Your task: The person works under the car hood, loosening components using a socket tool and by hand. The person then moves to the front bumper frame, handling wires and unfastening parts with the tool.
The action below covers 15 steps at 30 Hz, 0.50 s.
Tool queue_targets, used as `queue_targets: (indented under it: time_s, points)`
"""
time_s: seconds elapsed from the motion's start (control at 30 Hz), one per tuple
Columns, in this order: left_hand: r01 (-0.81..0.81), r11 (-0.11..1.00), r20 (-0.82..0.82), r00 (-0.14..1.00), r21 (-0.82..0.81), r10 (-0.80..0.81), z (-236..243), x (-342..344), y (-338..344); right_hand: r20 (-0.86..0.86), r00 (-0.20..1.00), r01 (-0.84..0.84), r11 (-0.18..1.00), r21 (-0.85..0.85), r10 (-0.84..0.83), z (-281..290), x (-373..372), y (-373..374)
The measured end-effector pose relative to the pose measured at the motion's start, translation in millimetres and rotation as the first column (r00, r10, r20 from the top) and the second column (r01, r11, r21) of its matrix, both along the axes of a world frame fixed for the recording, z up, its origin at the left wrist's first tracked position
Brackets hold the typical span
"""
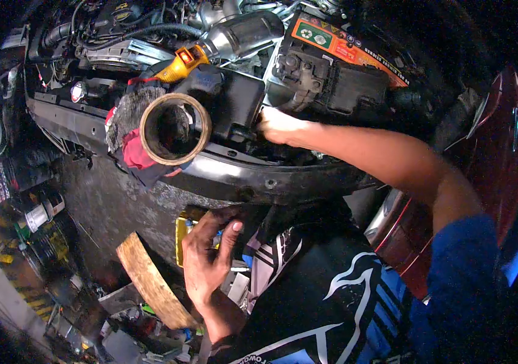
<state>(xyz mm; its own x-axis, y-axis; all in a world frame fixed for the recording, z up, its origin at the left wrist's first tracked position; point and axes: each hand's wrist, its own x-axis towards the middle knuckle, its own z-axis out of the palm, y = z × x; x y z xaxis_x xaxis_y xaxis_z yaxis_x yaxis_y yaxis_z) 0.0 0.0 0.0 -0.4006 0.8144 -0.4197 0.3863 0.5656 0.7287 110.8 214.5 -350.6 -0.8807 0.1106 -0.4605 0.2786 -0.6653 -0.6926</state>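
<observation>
My right hand (280, 127) reaches into the car's engine bay beside a black plastic box (235, 106). Its fingers dip behind the box's edge, so what they touch is hidden. Just beyond the wrist is a black fuse-box-like unit (326, 79), with an orange-labelled battery (356, 51) behind it. In front of the bumper beam (235, 173), my left hand (207, 258) is raised with its thumb apart from the loosely bent fingers. Nothing shows in it. A yellow-edged item (181, 241) lies below and behind this hand, partly covered by it.
On the front panel rest a brown-rimmed ring (206, 130), a grey knit and red cloth (133, 124) and a yellow tool (183, 64) with an orange glow. A curved wooden piece (153, 282) stands lower left. Containers (43, 209) line the left; a red fender (489, 164) flanks the right.
</observation>
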Motion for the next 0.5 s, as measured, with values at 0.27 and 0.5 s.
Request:
queue_targets:
  time_s: [0.27,0.5]
  points:
    - [-0.087,0.995,0.062,0.994,-0.058,0.091,3.2,2.2,-10.8,0.268,0.83,-0.268,-0.072,0.961,0.49,93.3,2.1,5.6]
    - [-0.055,0.995,-0.041,0.998,-0.088,0.052,2.2,1.5,-0.9,-0.11,0.983,0.039,0.416,0.909,0.149,84.1,7.3,-3.4]
